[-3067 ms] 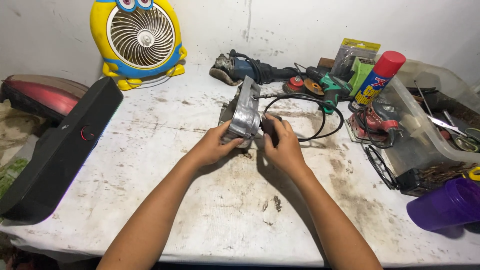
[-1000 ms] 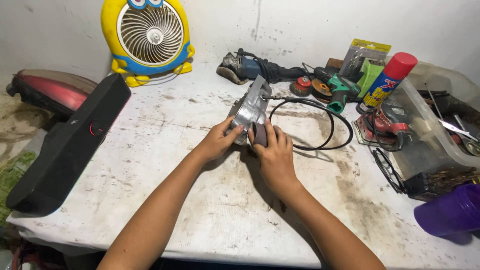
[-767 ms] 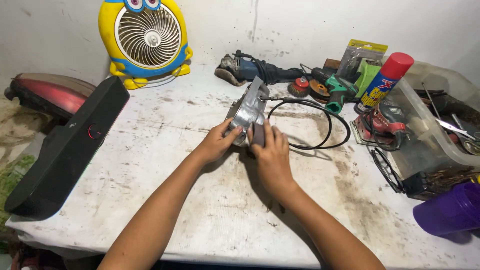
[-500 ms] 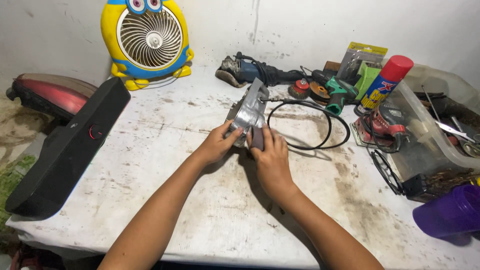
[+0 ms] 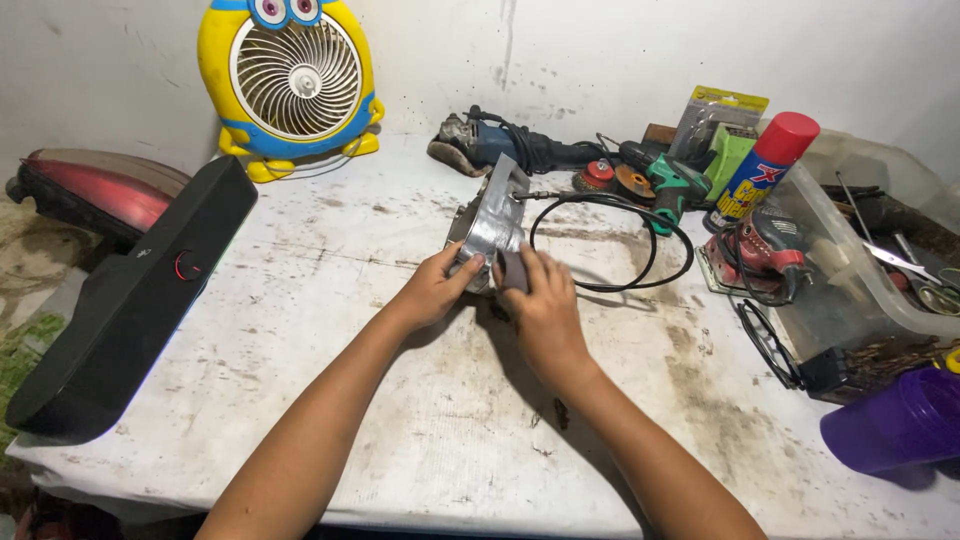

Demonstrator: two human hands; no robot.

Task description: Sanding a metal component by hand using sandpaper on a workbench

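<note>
Near the table's (image 5: 300, 420) middle, a grey cast-metal housing (image 5: 488, 222) stands tilted on edge, the left hand (image 5: 432, 290) pinching its lower left rim, the right hand (image 5: 538, 305) pressing a small grey pad (image 5: 513, 270) against its face. Stained white tabletop against a white wall. Left to right: one black speaker bar (image 5: 130, 300), one yellow fan (image 5: 293, 75), one black cable loop (image 5: 620, 250), one spray can (image 5: 765, 165), one purple cup (image 5: 895, 425).

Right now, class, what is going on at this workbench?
A person holds a silver metal casing upright on the stained white table. The left hand steadies its lower edge, while the right hand presses a small grey pad against its side. A black cable loop lies just behind. A yellow fan, a black speaker bar, power tools and a spray can stand around them.
</note>
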